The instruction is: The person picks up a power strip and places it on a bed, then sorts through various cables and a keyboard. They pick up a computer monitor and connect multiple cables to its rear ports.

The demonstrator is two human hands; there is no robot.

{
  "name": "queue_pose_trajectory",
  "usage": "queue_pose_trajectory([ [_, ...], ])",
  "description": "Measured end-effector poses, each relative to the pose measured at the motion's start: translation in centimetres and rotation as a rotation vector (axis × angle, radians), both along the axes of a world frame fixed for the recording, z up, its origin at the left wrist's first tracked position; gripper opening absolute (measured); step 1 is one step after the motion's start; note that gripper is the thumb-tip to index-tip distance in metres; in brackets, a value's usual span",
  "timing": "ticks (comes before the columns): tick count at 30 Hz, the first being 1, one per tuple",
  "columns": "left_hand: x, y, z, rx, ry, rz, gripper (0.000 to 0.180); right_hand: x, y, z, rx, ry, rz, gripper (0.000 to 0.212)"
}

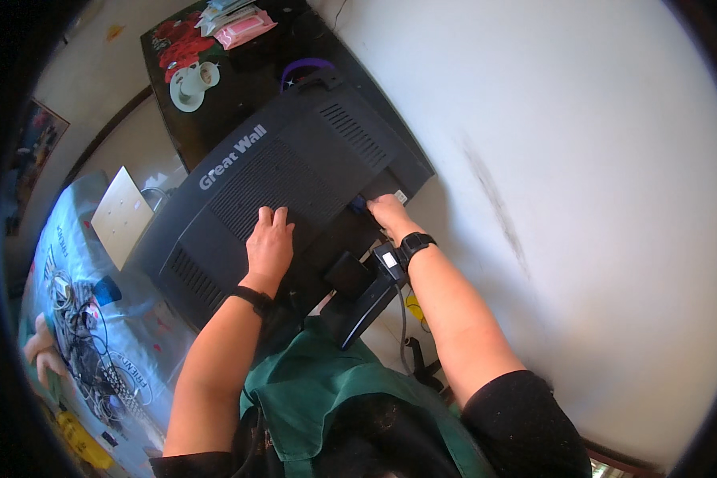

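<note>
A black computer monitor [295,171] stands with its vented back toward me, tilted in view. My left hand [269,243] lies against the lower middle of the back panel, its fingers stretched out and holding nothing. At the recess near the monitor's right side, my right hand [390,215] pinches a blue cable plug [358,204], partly hidden by the fingers. I cannot tell how far in the plug sits. Beside my right wrist hangs a black box with a white label [389,260], a cable running down from it. The monitor's black stand [366,311] shows below.
Behind the monitor is a dark table [239,80] with a white cup [207,75], a saucer [187,94] and a pink wipes pack [245,30]. A white wall [581,175] rises on the right. At left, a blue-covered surface [147,319] bears tangled cables [92,342] and a pale board [123,217].
</note>
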State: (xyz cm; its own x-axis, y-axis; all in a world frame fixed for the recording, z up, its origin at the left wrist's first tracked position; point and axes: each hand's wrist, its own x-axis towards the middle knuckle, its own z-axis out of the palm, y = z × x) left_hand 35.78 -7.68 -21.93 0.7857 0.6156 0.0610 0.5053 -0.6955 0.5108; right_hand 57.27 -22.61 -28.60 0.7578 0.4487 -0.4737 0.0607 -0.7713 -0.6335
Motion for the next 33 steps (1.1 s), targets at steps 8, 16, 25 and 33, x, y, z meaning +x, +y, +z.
queue_pose_trajectory([
  [8,-0.1,-0.2,0.0,0.005,0.008,0.010,0.025,0.9,0.3,1.7,-0.168,-0.104,0.306,0.027],
  [16,0.2,-0.2,0.1,0.001,0.076,0.032,0.026,0.3,0.4,2.8,-0.139,-0.319,0.452,0.022],
  [25,0.2,-0.1,0.0,0.008,0.081,0.042,0.027,-0.4,0.0,3.3,-0.222,-0.280,0.394,0.024],
  [33,3.7,3.7,0.7,-0.062,-0.322,0.151,0.030,-1.2,-1.5,4.6,-0.227,-0.255,0.407,0.017],
])
